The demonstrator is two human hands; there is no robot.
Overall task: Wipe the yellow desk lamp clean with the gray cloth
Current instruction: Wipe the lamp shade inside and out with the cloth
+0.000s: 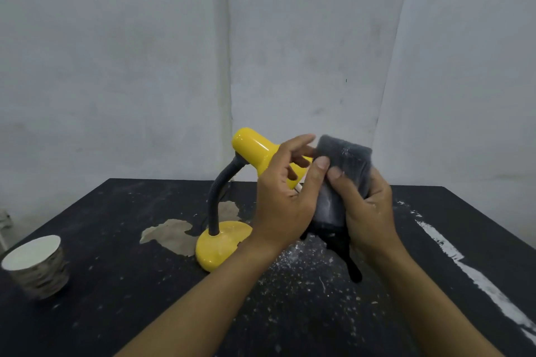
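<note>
Head view. I see both hands raised above the table (121,313), in front of the lamp. The gray cloth (342,174) is folded into a thick pad and held between them. My right hand (368,211) grips it from the right side, thumb pressed across the front face, fingers wrapped behind. My left hand (285,200) pinches the cloth's left edge between thumb and fingers (the other fingers are loosely spread and partly hidden behind the cloth). A dark strand hangs from under the cloth toward the tabletop.

The yellow desk lamp (223,243) stands on the table just left of the hands. Base flat on the surface, gray flexible neck curving up, shade tilted rightward and partly covered by the left hand. Cloth not touching the base; contact with the shade cannot be told.

White powder specks on the black tabletop below the hands and on the base. A pale-topped cup (37,265) stands at far left, well apart.
</note>
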